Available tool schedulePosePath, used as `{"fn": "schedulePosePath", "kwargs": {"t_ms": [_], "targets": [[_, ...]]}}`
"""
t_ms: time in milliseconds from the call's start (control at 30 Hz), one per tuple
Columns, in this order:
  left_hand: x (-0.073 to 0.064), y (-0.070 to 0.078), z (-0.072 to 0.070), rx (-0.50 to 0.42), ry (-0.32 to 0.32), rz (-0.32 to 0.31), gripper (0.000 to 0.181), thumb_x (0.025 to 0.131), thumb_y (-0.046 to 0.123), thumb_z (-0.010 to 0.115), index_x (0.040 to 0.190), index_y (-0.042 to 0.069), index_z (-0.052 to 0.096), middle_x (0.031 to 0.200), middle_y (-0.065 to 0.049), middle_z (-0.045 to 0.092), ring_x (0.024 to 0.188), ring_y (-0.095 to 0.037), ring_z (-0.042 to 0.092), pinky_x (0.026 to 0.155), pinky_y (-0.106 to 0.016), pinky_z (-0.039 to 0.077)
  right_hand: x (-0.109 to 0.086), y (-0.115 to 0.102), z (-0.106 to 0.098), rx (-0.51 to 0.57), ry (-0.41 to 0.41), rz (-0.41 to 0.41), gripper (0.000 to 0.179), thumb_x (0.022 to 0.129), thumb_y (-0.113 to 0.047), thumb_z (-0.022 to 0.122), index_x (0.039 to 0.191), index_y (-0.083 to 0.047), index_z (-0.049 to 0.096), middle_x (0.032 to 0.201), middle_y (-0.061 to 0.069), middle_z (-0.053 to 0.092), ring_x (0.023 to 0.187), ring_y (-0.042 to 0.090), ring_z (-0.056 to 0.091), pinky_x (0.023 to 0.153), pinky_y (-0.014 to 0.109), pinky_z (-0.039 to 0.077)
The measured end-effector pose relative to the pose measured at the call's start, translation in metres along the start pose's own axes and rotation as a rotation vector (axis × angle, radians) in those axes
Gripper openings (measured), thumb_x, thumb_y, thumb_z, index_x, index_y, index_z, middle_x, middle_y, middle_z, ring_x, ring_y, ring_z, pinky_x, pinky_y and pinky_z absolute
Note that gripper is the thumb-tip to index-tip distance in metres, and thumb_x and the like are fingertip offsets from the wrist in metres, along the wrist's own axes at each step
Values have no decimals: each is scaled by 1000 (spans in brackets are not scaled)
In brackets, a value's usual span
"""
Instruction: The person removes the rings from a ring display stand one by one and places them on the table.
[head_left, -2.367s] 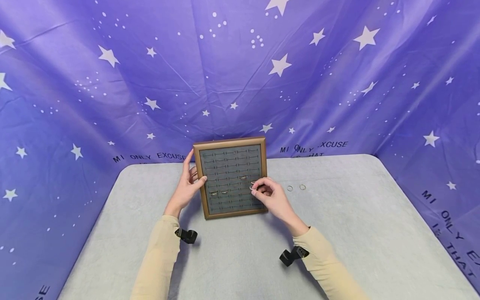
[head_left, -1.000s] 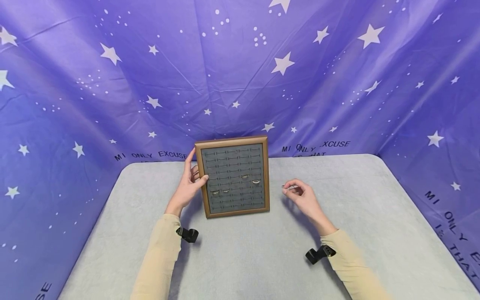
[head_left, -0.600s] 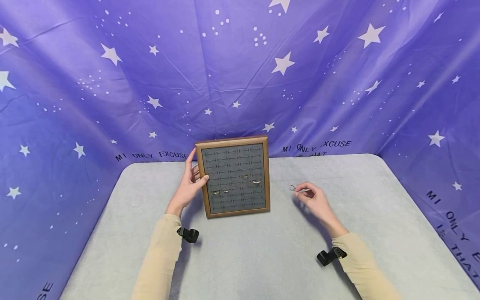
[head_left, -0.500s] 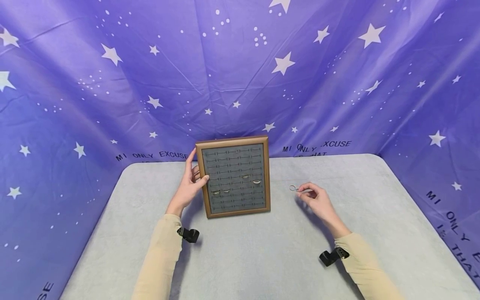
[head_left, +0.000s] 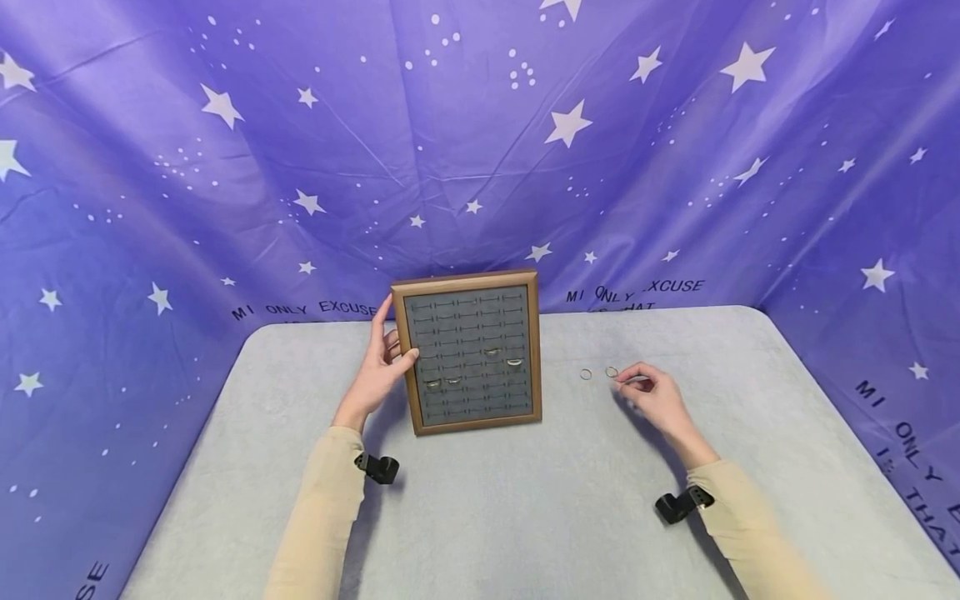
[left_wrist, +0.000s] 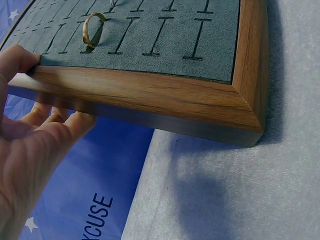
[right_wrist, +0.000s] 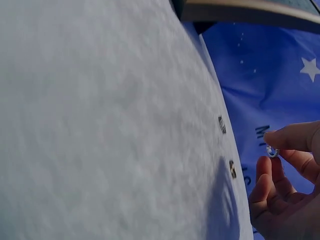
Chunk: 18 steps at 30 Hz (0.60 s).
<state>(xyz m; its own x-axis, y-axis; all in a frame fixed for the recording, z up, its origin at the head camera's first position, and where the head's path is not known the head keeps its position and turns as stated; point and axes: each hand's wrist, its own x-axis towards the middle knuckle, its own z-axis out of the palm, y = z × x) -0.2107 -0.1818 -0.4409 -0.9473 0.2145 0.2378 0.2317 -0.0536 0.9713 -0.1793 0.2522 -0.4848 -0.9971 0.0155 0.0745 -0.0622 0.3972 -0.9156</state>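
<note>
My left hand (head_left: 373,375) grips the left edge of a wood-framed ring display board (head_left: 408,400), thumb on the front and fingers behind. The board stands tilted up, its grey padded face cut with rows of slots. Several rings sit in slots, among them a gold ring (left_wrist: 93,30) and a silver-looking ring (head_left: 513,362). My right hand (head_left: 660,402), to the right of the board, pinches a small silver ring (right_wrist: 272,151) between thumb and fingertips. Beside those fingertips lies one loose ring (head_left: 612,372); another ring (head_left: 586,374) lies left of it.
A grey cloth-covered table (head_left: 487,517) carries everything. Directly behind its far edge hangs a purple curtain (head_left: 450,167) with white stars, and curtain also rises at both sides. Black cameras are strapped at both wrists.
My right hand has moved right, from the front of the board to beside the loose rings, with a ring in its fingertips. The left hand keeps its hold on the board.
</note>
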Motion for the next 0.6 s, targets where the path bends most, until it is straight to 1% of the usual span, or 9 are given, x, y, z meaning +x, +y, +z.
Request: {"fn": "schedulePosePath", "kwargs": {"t_ms": [133,367,600], "targets": [[0,2,0,8,0,-2,92,93,-12,53,155,36,5,136,-27,46,116,-23,53,91,-31,49,5,5,-6,-48,18,-13,14,85,1,69,94,9,63,76,18,65,56,7,53,46,21,44],[0,2,0,24,-2,-6,92,93,-9,54,155,36,4,136,-28,45,115,-23,54,91,-31,49,14,11,-13,-202,52,-40,12,84,-2,72,90,7,67,89,17,67,68,2,54,57,17,44],[0,1,0,11,3,2,92,92,-12,53,155,34,5,135,-28,46,113,-23,55,90,-32,50,22,15,-20,-279,59,-76,9,82,0,70,89,5,68,81,13,67,63,2,50,56,19,41]]}}
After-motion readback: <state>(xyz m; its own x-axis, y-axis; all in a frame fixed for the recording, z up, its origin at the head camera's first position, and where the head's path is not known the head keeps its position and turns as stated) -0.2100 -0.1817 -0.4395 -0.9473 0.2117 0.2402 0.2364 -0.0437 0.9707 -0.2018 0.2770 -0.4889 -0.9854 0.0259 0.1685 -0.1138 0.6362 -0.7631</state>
